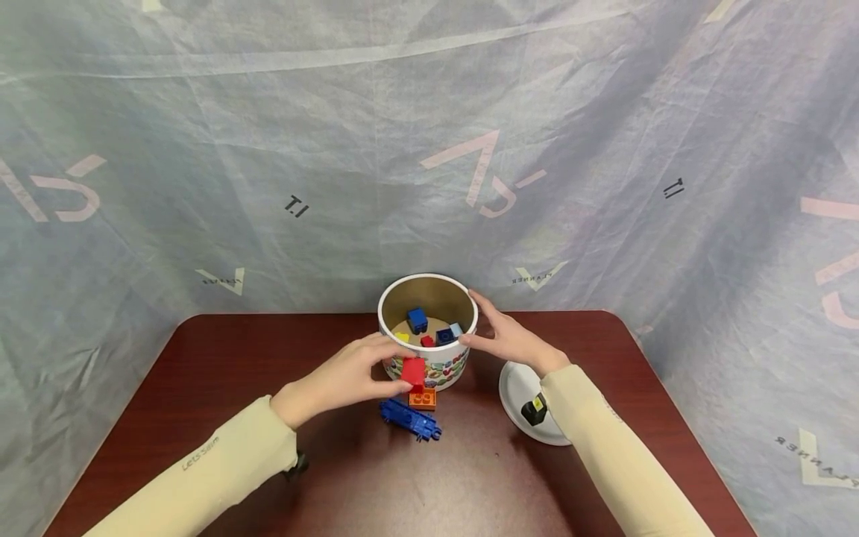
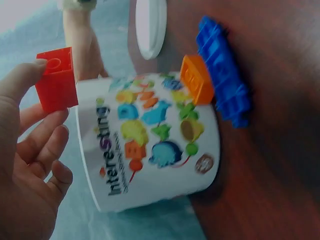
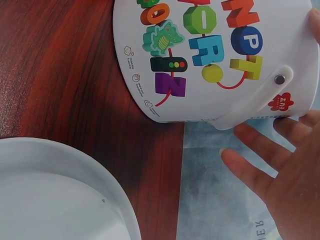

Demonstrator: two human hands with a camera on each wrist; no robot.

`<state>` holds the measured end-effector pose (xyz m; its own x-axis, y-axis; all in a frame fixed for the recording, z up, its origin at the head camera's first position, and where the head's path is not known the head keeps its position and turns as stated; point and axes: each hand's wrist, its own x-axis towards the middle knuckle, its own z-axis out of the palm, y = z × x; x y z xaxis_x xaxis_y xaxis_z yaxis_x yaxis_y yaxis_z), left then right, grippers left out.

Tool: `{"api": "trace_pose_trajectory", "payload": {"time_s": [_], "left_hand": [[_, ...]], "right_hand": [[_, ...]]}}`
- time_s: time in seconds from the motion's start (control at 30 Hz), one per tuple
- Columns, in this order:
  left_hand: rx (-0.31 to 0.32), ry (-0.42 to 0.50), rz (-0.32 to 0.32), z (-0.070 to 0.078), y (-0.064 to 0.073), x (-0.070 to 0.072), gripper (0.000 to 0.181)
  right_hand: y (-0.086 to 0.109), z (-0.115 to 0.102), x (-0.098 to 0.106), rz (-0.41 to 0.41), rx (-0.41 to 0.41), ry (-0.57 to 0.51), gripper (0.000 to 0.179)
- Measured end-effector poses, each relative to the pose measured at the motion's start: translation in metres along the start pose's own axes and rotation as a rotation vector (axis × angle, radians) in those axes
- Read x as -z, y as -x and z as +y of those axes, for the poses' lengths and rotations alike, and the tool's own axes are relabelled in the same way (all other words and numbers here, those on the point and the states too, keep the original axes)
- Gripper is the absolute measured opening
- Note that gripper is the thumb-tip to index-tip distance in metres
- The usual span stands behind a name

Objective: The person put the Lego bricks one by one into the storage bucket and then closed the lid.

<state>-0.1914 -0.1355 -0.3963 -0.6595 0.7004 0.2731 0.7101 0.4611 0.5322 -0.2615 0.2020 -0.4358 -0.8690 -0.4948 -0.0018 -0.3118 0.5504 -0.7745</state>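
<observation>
A red toy block (image 1: 414,373) is pinched between the thumb and fingers of my left hand (image 1: 338,377), just in front of the bucket's near rim. The white bucket (image 1: 446,369), printed with colourful pictures, stands upright and lidless. Against its right side, my right hand (image 1: 517,344) spreads with thumb and forefinger at the rim; the right wrist view shows the other fingers extended near its handle (image 3: 255,105). Inside the bucket lie a blue block (image 1: 417,321), a dark blue block (image 1: 443,338), and light blue, red and yellow pieces.
An orange block (image 1: 422,400) sits at the bucket's front, with a blue vehicle base (image 1: 411,420) just nearer. On the right, partly under my right forearm, a white plate (image 1: 513,388) holds a black piece (image 1: 535,410). A grey curtain (image 1: 322,246) hangs behind the brown table (image 1: 470,477).
</observation>
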Motion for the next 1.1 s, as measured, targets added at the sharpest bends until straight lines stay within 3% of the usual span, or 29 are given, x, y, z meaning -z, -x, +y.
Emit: {"api": "trace_pose_trajectory", "payload": {"time_s": [0.23, 0.53, 0.9, 1.1], "left_hand": [[0.042, -0.012, 0.046, -0.009, -0.018, 0.009, 0.044], [0.090, -0.007, 0.056, -0.010, -0.042, 0.019, 0.044], [0.133, -0.030, 0.050, -0.017, -0.065, 0.027, 0.048], [0.204, -0.051, 0.036, -0.028, -0.075, 0.025, 0.049]], "right_hand": [[0.001, 0.000, 0.001, -0.002, 0.001, 0.012, 0.098], [0.000, 0.001, 0.000, 0.002, -0.011, 0.024, 0.098], [0.000, 0.000, -0.001, 0.012, -0.018, 0.033, 0.098], [0.000, -0.001, -0.001, 0.005, -0.022, 0.010, 0.099]]}}
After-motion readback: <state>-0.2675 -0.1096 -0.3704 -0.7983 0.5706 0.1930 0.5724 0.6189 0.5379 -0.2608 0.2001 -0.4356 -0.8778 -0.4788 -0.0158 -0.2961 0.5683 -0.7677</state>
